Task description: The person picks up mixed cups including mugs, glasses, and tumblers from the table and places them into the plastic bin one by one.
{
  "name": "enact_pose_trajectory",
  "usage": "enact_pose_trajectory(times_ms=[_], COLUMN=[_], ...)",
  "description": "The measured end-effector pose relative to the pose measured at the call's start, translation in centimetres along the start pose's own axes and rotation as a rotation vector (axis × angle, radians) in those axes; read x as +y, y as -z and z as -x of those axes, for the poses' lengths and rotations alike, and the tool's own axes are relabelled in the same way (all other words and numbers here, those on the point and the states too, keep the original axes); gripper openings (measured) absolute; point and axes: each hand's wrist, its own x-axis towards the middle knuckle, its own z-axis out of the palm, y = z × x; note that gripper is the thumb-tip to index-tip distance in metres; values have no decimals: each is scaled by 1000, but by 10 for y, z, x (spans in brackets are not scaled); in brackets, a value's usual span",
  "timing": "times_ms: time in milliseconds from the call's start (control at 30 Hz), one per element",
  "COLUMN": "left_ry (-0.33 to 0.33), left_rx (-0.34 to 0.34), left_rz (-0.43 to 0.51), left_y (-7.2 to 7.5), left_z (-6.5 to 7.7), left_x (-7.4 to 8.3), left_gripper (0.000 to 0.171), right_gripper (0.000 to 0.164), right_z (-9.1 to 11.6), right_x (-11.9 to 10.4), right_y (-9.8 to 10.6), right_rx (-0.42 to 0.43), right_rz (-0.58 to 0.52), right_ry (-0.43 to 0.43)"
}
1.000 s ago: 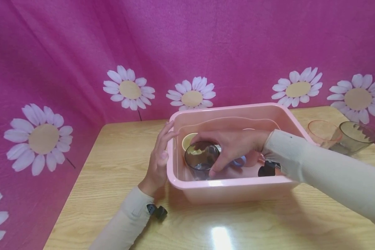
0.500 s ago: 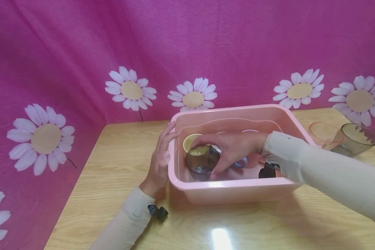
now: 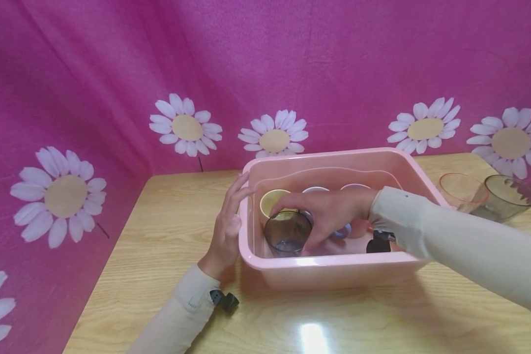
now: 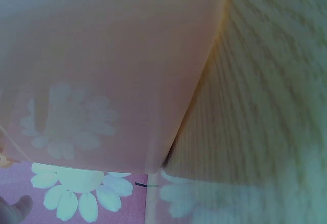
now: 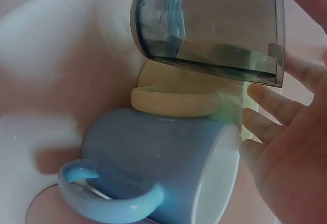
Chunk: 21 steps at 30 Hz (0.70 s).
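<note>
My right hand (image 3: 320, 214) reaches into the pink plastic tub (image 3: 336, 263) and holds a smoky grey glass (image 3: 287, 233) near its rim, thumb on the near side and fingers on the far side. The glass stands at the tub's front left corner. In the right wrist view, the grey glass (image 5: 204, 30) is beside a yellow mug (image 5: 176, 101) and a blue mug (image 5: 153, 147) with a white inside. My left hand (image 3: 225, 226) rests against the tub's left side with its fingers extended, fingertips at the rim.
Behind my right hand, a mug with a pinkish rim (image 3: 354, 187) stands in the tub. Right of the tub are an orange-tinted clear glass (image 3: 462, 189) and another smoky grey glass (image 3: 506, 201). The wooden table (image 3: 172, 211) meets a magenta flowered cloth (image 3: 345, 73).
My right hand has lowered the grey glass slightly in the tub, and more of the mug rims behind it show. My left hand keeps its place at the tub's side.
</note>
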Motion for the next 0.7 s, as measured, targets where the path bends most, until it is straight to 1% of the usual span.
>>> enact_pose_trajectory(times_ms=[200, 300, 467, 700], left_ry=[6, 11, 22, 5], left_rx=[-2, -5, -11, -1], left_rz=[0, 2, 1, 0], left_y=[0, 0, 0, 0], left_z=[0, 0, 0, 0], left_x=[0, 0, 1, 0], left_gripper=[67, 66, 66, 68], right_gripper=[79, 79, 81, 82], right_z=[-1, -2, -6, -11], right_x=[3, 4, 5, 10], right_y=[0, 0, -1, -4], right_rx=[-38, -45, -43, -31], right_rz=[2, 15, 81, 162], right_ry=[-32, 0, 70, 150])
